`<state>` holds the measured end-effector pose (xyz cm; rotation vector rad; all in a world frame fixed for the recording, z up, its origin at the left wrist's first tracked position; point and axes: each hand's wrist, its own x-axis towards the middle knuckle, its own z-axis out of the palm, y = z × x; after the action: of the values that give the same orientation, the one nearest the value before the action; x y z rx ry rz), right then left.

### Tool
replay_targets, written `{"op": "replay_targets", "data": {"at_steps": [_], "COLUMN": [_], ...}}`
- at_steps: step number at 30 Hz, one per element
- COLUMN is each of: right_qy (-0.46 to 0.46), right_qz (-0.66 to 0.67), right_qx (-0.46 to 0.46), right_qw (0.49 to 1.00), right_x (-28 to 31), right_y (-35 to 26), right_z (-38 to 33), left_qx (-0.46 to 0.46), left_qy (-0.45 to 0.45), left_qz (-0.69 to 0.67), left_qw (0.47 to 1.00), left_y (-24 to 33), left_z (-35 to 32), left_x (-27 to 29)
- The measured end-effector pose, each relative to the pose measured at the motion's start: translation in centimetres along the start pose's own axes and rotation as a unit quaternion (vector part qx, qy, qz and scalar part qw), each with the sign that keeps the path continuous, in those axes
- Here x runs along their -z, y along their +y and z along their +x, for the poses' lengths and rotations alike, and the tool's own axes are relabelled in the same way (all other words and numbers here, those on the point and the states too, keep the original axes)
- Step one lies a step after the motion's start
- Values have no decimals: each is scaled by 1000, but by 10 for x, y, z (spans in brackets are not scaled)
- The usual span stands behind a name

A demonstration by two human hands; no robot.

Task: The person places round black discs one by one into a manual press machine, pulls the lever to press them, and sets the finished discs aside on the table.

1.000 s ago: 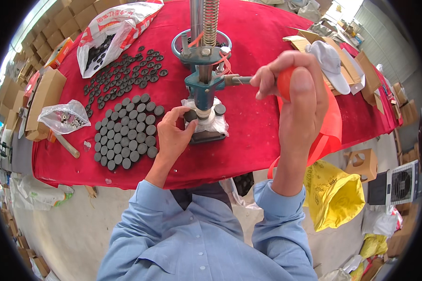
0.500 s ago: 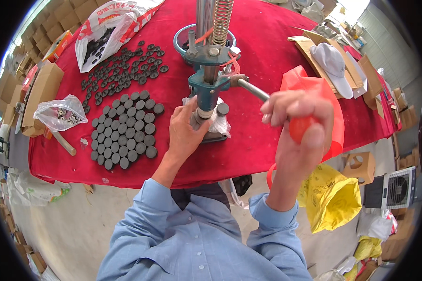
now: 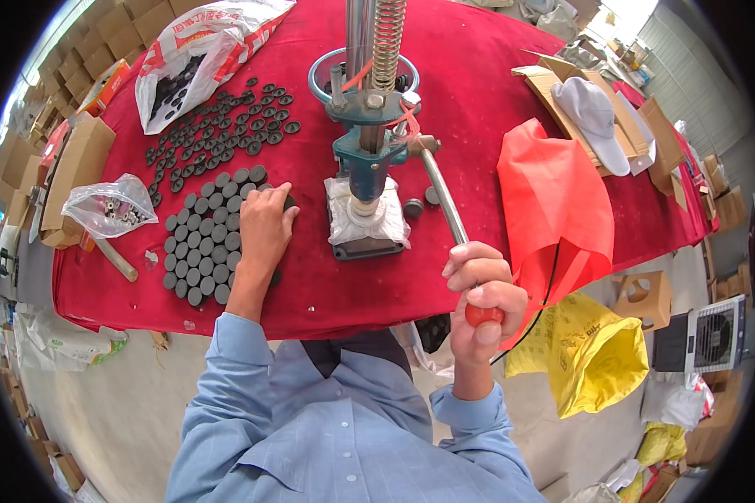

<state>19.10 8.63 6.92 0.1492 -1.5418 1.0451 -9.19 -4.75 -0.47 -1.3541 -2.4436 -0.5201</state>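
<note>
A green hand-lever press (image 3: 367,168) stands on the red-covered table. Its ram is low over a base pad (image 3: 365,220) wrapped in white plastic. My right hand (image 3: 485,293) is closed round the lever's red ball knob (image 3: 483,315), with the lever (image 3: 446,197) slanting down to the right. At the right edge of a cluster of dark grey round caps (image 3: 201,251), my left hand (image 3: 264,228) has thumb and forefinger on either side of one grey cap (image 3: 290,202); the palm hides others. Two more dark round pieces (image 3: 413,208) lie right of the press.
Several black discs (image 3: 218,130) are spread behind the caps, near a white plastic bag (image 3: 201,63). A clear bag of small metal parts (image 3: 113,205) lies at the left. A red bag (image 3: 554,193) hangs over the right table edge, near a cap on cardboard (image 3: 594,117).
My left hand has moved left from the press to the grey caps. The right hand has drawn the lever knob down and toward me, and the ram now shows against the base pad.
</note>
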Motion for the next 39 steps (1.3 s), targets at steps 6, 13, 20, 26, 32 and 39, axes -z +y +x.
{"op": "replay_targets", "data": {"at_steps": [6, 13, 20, 26, 32, 39], "right_qy": [-52, -32, -32, -40, 7, -11], "right_qz": [14, 54, 46, 51, 8, 12], "right_qx": [-8, -121, -83, -17, -34, -36], "right_qw": [999, 991, 995, 998, 999, 999], "right_x": [3, -17, -12, -3, 3, 5], "right_y": [-11, -11, -10, -5, 1, -4], "right_z": [64, 144, 119, 58, -4, 14], "left_qx": [70, -1, 11, 14, -11, -1], "left_qy": [17, 18, 73, 84, 27, -15], "left_qz": [-241, -296, -321, -300, -109, -83], "left_qw": [968, 955, 944, 950, 994, 996], "left_y": [58, 95, 101, 89, 49, 33], "left_z": [-8, 6, 10, -5, -66, -109], "left_x": [22, 2, -7, 3, 62, 68]}}
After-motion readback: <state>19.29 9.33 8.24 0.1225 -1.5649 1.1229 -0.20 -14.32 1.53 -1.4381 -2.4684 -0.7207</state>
